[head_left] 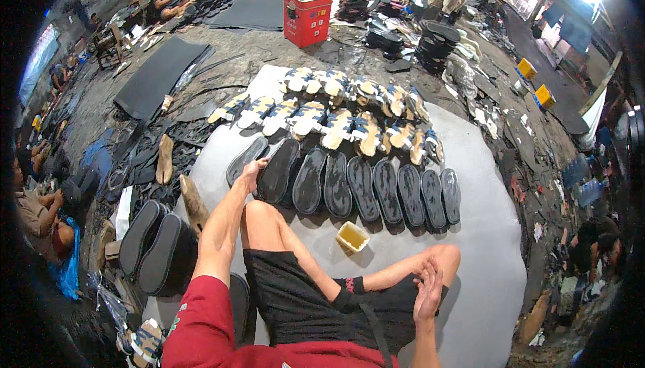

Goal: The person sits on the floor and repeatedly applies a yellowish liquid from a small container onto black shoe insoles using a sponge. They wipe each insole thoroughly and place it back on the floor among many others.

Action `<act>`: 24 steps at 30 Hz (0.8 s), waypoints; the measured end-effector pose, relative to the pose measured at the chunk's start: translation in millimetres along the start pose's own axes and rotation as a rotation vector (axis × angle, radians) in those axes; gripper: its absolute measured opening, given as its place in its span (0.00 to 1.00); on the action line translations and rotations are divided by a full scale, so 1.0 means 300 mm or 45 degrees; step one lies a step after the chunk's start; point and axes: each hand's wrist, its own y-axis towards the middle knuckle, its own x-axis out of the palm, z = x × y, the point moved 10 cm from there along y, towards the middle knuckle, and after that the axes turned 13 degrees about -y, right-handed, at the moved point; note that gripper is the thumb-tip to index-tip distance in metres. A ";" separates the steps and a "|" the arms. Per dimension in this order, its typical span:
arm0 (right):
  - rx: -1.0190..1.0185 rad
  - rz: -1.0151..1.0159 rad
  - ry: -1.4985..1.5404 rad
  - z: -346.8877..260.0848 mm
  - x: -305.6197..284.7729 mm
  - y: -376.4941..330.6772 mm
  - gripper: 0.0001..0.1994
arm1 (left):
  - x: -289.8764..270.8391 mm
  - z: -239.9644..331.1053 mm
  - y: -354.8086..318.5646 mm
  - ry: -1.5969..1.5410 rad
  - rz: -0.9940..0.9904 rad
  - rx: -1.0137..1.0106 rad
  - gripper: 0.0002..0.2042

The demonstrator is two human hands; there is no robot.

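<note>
Several black shoe soles [366, 190] lie side by side in a row on a pale grey sheet [470, 267], wet streaks shining on many of them. At the row's left end, my left hand [251, 174] has its fingers closed at the edge of the leftmost sole [246, 158]; its fingertips are partly hidden. My right hand [428, 291] is held over my right knee, fingers stretched and nothing in it. A small tub of yellowish liquid [353, 237] stands between my legs and the row. Strapped sandal uppers [336, 126] with tan insoles stand in rows beyond the soles.
Stacked black soles [161, 247] and wooden shoe lasts [193, 200] are at my left. A red square bin [307, 20] stands beyond the sheet. Black sheets [161, 76], sole stacks [437, 42] and scraps litter the floor. Other people sit at the left and far back.
</note>
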 end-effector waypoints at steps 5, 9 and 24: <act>0.045 0.082 0.004 -0.009 -0.025 -0.014 0.35 | 0.070 -0.005 0.111 0.224 -0.021 0.153 0.25; 0.067 0.091 0.026 0.004 0.003 -0.010 0.35 | 0.058 0.103 0.130 0.872 0.081 0.682 0.20; -0.819 -0.666 -1.827 0.085 0.616 0.218 0.24 | -0.285 -0.279 -1.300 1.147 0.958 1.097 0.34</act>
